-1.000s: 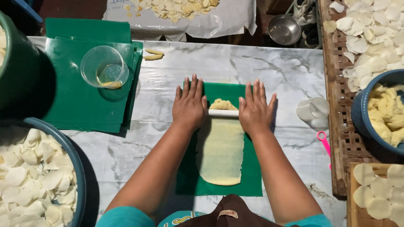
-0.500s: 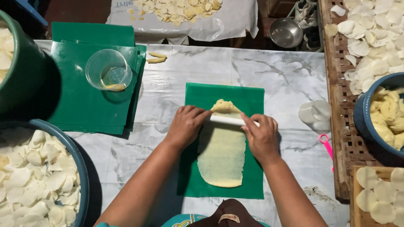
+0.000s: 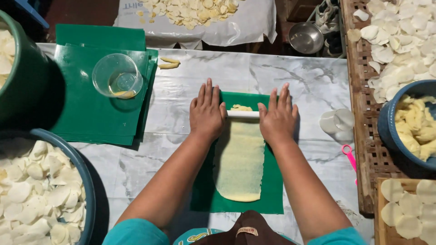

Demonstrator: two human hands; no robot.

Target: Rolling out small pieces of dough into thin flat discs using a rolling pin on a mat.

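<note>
Pressing left hand (image 3: 206, 113) & right hand (image 3: 278, 119), both spread flat, on white roller (image 3: 242, 114) over our dough sheet (image 3: 239, 159), green mat (image 3: 274, 181) underneath.

Small food workshop, marble-patterned table (image 3: 290, 77), basins of dough discs (image 3: 32, 190), wooden drying racks (image 3: 363, 149)

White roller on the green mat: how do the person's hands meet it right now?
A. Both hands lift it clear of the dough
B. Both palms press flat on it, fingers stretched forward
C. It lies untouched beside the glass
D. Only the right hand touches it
B: the left hand and right hand lie flat over the ends of the white roller, which sits at the far end of the flattened dough.
</note>
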